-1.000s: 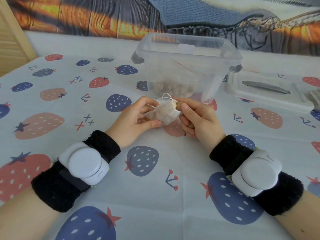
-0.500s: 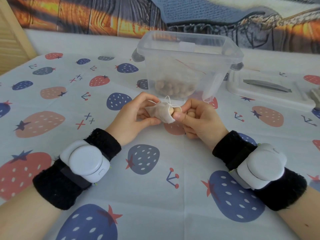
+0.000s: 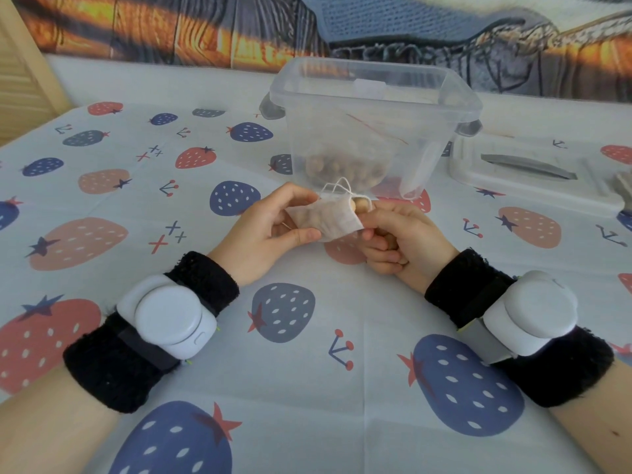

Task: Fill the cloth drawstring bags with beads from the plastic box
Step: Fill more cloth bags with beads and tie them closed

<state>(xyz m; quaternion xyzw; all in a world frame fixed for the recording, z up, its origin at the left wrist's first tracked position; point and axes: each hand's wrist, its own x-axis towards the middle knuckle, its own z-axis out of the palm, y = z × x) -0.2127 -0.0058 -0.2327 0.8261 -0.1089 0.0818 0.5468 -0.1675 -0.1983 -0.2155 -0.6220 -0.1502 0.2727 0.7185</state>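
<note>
A small off-white cloth drawstring bag (image 3: 328,218) hangs just above the table centre, its white string looped at the top. My left hand (image 3: 270,230) pinches the bag between thumb and fingers. My right hand (image 3: 396,237) has its fingers curled and holds a tan wooden bead (image 3: 359,204) at the bag's open mouth; more beads seem tucked in its palm. Behind the hands stands the clear plastic box (image 3: 372,128), open on top, with a pile of brown beads (image 3: 342,169) at its bottom.
The box's clear lid (image 3: 533,179) with a grey handle lies flat to the right of the box. A strawberry-print tablecloth (image 3: 307,354) covers the table. A wooden slatted panel (image 3: 20,70) stands at the far left, a printed wall hanging behind.
The bag has tipped so its mouth faces right, and my right hand has moved a bead up to the opening. Both hands stay in nearly the same spot.
</note>
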